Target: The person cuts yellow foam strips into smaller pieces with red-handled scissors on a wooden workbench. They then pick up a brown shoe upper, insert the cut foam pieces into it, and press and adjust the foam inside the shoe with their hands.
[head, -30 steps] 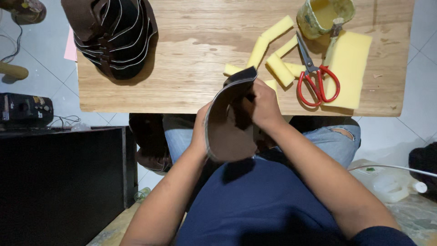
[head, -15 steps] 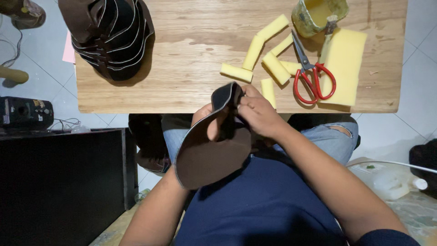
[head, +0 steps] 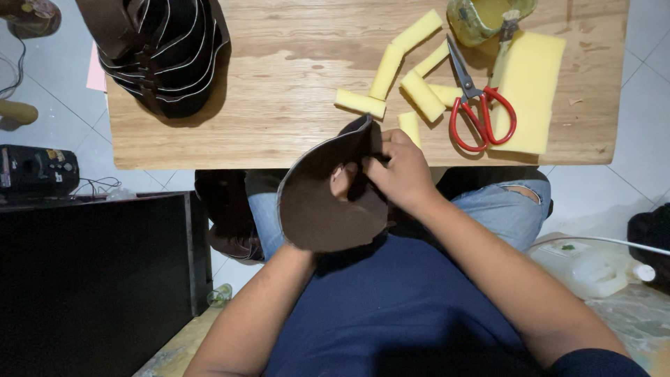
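The right hand [head: 401, 171] is closed on a curved brown leather piece [head: 324, 202], held over the lap at the wooden table [head: 279, 105] edge. The left hand [head: 342, 183] is mostly hidden behind it, gripping it. Red scissors [head: 481, 112] lie nearby.

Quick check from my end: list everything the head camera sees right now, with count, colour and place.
wooden table: one, light brown, top of view
stack of cut pieces: one pile, dark brown with pale edges, table's far left
foam strips: about six, yellow, table centre-right
foam sheet: one, yellow, table's right
scissors: one pair, red handles, beside the strips and across the sheet's edge
jar: one, yellowish, top edge, stick in it
black device: one, on the floor at left
plastic jug: one, whitish, floor at right
curved brown piece: one, at the table's near edge
left hand: mostly hidden behind the piece
right hand: pinching its upper edge
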